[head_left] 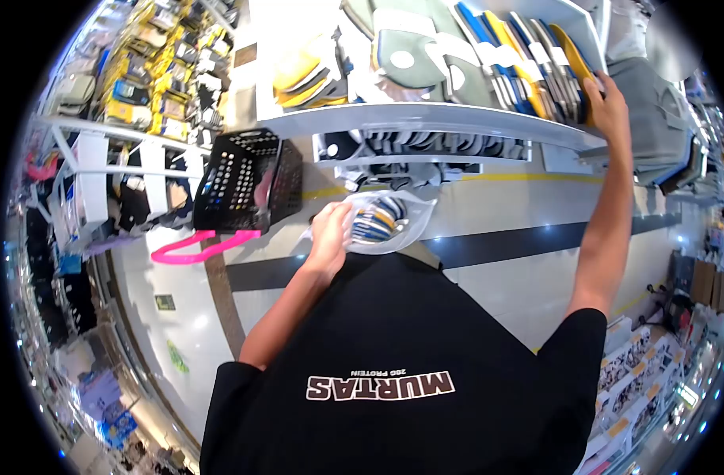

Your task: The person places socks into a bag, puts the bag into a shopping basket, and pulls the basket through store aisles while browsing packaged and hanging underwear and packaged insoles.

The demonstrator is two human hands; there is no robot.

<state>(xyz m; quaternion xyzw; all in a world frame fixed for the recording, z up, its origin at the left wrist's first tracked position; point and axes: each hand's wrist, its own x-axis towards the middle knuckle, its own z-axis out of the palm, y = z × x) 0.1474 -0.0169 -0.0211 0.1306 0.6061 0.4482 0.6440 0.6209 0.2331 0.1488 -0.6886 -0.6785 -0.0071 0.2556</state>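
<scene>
My left hand (328, 237) is closed on the edge of a clear plastic bag (417, 214) in front of my chest. Inside it lie striped pieces (378, 222) in blue, yellow and white, bunched together; their kind is not clear. Out to the right, my right hand (609, 111) reaches up to the white display bin. Its fingers close around the end of a mustard-yellow flat piece (568, 49), last in a row of standing blue, yellow and grey pieces (504, 63) with white paper bands. They look like folded socks.
A black perforated basket (233, 178) with a pink handle (207, 248) stands left of the bag. The white bin's front edge (425, 115) crosses ahead, with grey-green pieces (409, 55) in its middle. Packed goods (152, 75) fill the left shelves; grey goods (651, 119) hang right.
</scene>
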